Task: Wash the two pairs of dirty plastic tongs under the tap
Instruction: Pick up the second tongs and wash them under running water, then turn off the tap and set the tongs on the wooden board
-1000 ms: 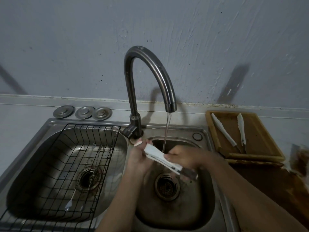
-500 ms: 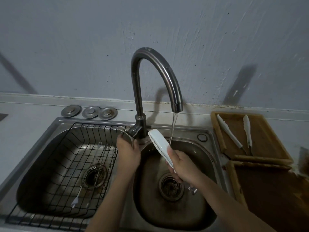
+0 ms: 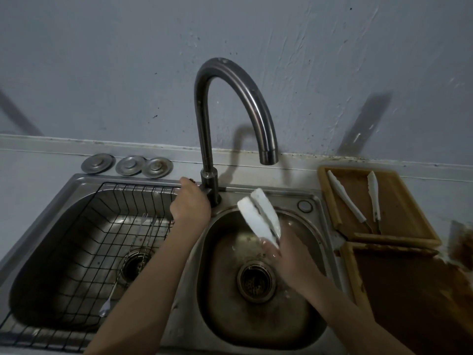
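right hand (image 3: pixel 289 254) grip on tongs (image 3: pixel 259 216)

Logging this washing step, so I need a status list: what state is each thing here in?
Tap: no water visible.
Left hand: at the tap's base.
Right hand: gripping white tongs, arms together, over the right basin.
Second tongs: spread open on the wooden tray.

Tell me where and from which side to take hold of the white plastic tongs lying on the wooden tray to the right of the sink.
Probably grip the white plastic tongs at the joined end nearest you, where the two arms converge into a narrow neck. Come from above and the front: the arms splay apart toward the wall, and the wooden tray has a raised rim, so a side approach looks blocked.
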The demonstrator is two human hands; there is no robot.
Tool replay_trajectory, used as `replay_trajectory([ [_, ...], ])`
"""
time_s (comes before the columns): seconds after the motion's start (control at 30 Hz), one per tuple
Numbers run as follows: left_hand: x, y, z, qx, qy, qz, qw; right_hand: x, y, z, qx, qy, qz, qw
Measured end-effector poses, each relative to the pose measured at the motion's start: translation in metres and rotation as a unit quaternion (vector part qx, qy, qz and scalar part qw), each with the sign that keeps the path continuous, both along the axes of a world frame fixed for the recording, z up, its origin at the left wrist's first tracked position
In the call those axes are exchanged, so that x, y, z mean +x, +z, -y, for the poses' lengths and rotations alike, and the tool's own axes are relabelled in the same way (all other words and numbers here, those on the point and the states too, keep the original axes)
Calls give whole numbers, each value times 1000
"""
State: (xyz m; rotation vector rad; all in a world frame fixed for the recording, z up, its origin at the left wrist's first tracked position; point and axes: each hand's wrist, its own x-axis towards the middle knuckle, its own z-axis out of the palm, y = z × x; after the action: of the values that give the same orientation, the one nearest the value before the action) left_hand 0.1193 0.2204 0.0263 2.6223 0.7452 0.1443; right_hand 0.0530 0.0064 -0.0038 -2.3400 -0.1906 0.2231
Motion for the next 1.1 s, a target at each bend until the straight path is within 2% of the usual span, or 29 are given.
replay_trajectory([
  [0.1,-4,-6,0,-13,7,4,1000,-10,-11,1,-204,71,-140,966],
  [0.13,-4,-6,1,-16,7,5,1000,-16,-14,-1,-220,75,-137,963],
  [0.23,-3,-5,0,-25,6,12,1000,-23,-18,-15,-149,16,-48,988],
  [0.27,-4,-5,0,-27,7,13,1000,-23,-15,-19,-167,29,-31,985],
  [0.3,-5,-4,0,-29,9,13,999,-22,-11,-20,-209,63,-49,975],
  [0.37,-6,-4,1,-38,9,15,999,-20,1,-16,-303,165,-147,927],
  [0.4,-7,-3,2,-43,7,17,999,-21,1,-14,-318,193,-197,907],
  [0.43,-7,-4,2,-45,4,18,999,-23,-1,-15,-296,194,-213,911],
  [0.47,-7,-3,2,-43,1,20,999,-23,-2,-19,-262,160,-190,933],
  [0.5,-6,-3,1,-41,-1,20,999,-24,-5,-23,-235,95,-114,961],
  [0.53,-5,-3,1,-41,1,20,999,-22,-9,-27,-251,66,-41,965],
  [0.57,-5,-3,0,-46,5,18,999,-22,-9,-28,-276,74,-13,958],
  [0.63,-7,-3,0,-59,12,17,998,-23,-11,-24,-311,184,-75,929],
  [0.7,-9,-5,1,-67,9,15,998,-25,-11,-13,-378,292,-188,858],
  [0.73,-10,-6,1,-73,8,13,997,-25,-12,-7,-374,315,-217,845],
  [0.83,-9,-5,-2,-84,17,19,996,-17,-7,7,-198,284,-253,903],
  [0.87,-8,-4,-2,-91,21,26,995,-13,0,12,-145,257,-242,924],
  [0.93,-7,-5,-2,-119,22,42,992,0,14,26,-110,180,-169,963],
  [1.0,-6,-5,4,-218,19,56,974,14,24,44,-97,120,-94,984],
  [1.1,-9,3,32,-382,94,99,914,34,38,69,-30,15,-6,999],
])
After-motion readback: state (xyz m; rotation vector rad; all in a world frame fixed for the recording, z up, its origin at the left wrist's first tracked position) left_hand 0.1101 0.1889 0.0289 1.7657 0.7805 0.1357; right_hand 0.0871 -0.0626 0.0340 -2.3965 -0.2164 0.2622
